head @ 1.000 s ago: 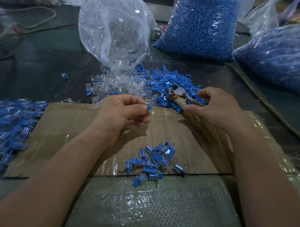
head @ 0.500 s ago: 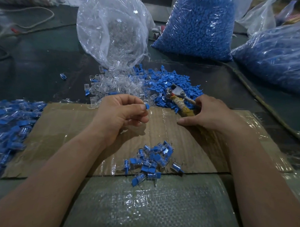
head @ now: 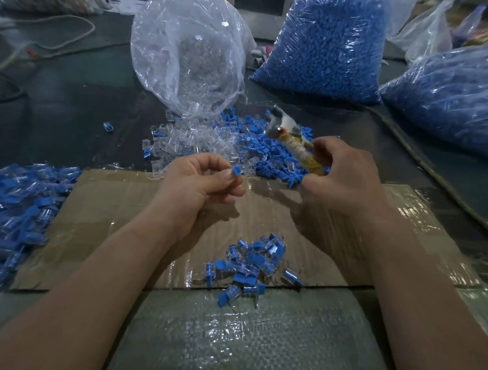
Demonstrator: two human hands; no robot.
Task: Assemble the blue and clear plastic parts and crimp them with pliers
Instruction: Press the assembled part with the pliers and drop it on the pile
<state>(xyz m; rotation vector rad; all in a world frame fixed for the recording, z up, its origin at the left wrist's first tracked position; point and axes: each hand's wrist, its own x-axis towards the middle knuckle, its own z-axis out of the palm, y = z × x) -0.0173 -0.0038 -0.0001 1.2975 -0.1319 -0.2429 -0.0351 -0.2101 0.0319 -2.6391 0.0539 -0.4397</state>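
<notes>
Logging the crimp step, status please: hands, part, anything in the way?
Left hand pinches blue part. Right hand grips pliers, head blurred, apart from part. Nothing between them.

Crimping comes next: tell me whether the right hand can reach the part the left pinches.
Probably yes: the right hand holds the pliers raised, and only open air separates it from the blue part.

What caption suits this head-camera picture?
Left hand pinches a small blue plastic part while right hand grips cord-wrapped metal pliers over a brown cardboard sheet.

dim lt | glare on cardboard (head: 105, 217) | pliers (head: 291, 140) mot-blurred | edges warped
</notes>
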